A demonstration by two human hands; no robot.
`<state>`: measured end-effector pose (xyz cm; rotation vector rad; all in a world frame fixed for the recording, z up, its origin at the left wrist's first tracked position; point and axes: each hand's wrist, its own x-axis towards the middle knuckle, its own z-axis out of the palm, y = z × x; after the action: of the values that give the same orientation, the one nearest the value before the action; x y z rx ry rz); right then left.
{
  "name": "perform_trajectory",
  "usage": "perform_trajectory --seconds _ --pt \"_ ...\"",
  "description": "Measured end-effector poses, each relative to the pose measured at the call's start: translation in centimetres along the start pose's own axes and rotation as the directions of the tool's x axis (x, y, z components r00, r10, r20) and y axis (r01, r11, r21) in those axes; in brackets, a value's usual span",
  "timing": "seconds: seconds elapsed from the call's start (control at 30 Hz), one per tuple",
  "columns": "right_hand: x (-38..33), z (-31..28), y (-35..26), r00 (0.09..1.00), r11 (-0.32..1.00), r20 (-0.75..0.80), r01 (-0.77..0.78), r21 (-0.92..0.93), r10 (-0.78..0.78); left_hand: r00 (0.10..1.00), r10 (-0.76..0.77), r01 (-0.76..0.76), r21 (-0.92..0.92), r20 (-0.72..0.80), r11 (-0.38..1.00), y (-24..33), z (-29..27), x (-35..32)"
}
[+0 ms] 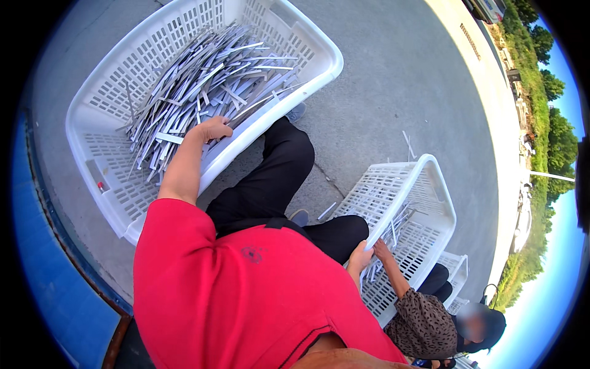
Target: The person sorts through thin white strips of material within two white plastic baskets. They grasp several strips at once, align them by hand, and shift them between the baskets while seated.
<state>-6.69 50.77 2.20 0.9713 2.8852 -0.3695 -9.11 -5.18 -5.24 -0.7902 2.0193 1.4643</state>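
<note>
Heaped in a large white plastic basket at the upper left are many thin, flat grey-white strips. My left hand reaches in beside the near wall, its fingers curled down at the edge of the heap. What those fingers hold, if anything, is hidden. Lower right, my right hand is closed on the near rim of a second white basket, which holds fewer strips. A co-worker's hand reaches into that same basket, close beside mine.
The co-worker in a patterned top sits at the lower right, near another white basket. Loose strips lie on the concrete ground. A blue surface borders the left, and my black-trousered leg stretches between the baskets.
</note>
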Motion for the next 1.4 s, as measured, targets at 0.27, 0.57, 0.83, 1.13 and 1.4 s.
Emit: perform_trajectory --seconds 0.27,0.57,0.83,1.13,1.4 --pt "0.2 0.5 0.6 0.999 0.997 -0.031 -0.041 -0.071 0.038 0.985 -0.108 0.114 -0.043 0.136 0.992 -0.9 2.6 2.5" --pt "-0.2 -0.1 -0.2 0.998 0.998 0.014 -0.060 -0.025 0.060 0.992 -0.007 0.050 0.332 -0.128 0.942 -2.5 2.9 4.5" --pt "0.4 0.5 1.0 0.999 0.999 0.010 -0.033 0.026 0.033 0.926 0.160 -0.159 0.032 -0.342 0.987 3.1 0.8 -3.9" --pt "0.1 -0.1 1.1 1.000 0.998 0.004 0.009 0.055 -0.009 0.814 0.335 -0.497 -0.269 -0.475 0.825 7.7 -3.6 -12.2" --pt "0.8 0.0 1.8 0.997 0.995 0.064 -0.056 0.082 0.051 0.497 0.481 -0.746 -0.073 -0.723 0.662 14.7 -6.7 -18.2"
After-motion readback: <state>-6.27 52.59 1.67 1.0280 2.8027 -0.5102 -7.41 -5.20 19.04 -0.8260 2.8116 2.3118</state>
